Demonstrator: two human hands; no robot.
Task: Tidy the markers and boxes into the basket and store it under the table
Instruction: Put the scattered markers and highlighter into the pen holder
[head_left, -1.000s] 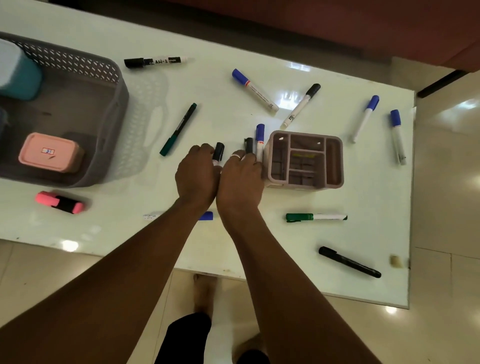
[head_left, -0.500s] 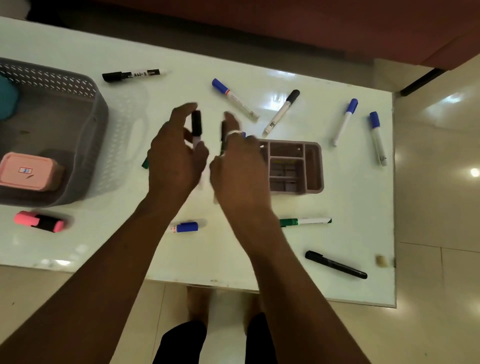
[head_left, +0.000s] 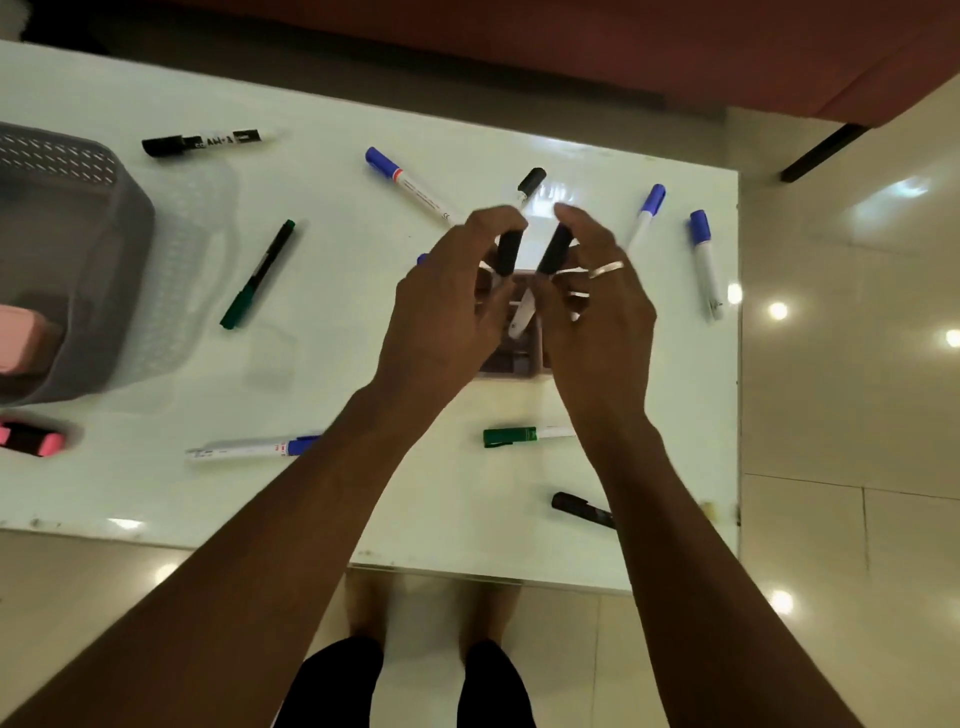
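Observation:
My left hand (head_left: 447, 312) grips a black-capped marker (head_left: 509, 254) upright. My right hand (head_left: 602, 312) grips another black-capped marker (head_left: 550, 260), tilted, its white end pointing down. Both hands hover over the pink divided organizer box (head_left: 511, 361), which they mostly hide. The grey perforated basket (head_left: 93, 228) stands at the table's left edge with a pink box (head_left: 21, 338) inside. Several markers lie loose on the white table (head_left: 363, 338): blue-capped ones (head_left: 405, 182) (head_left: 704, 260) (head_left: 647, 208) (head_left: 249, 448), green ones (head_left: 260, 273) (head_left: 524, 435), black ones (head_left: 202, 141) (head_left: 582, 509).
A pink and black highlighter (head_left: 31, 439) lies in front of the basket. The table's right edge runs near x 1420, with tiled floor beyond. My feet show under the near edge. A dark red surface lies past the far edge.
Both hands lifted a marker each from beside the organizer and moved right, so that they now hover over it. The view shifted, and the basket slid toward the left edge.

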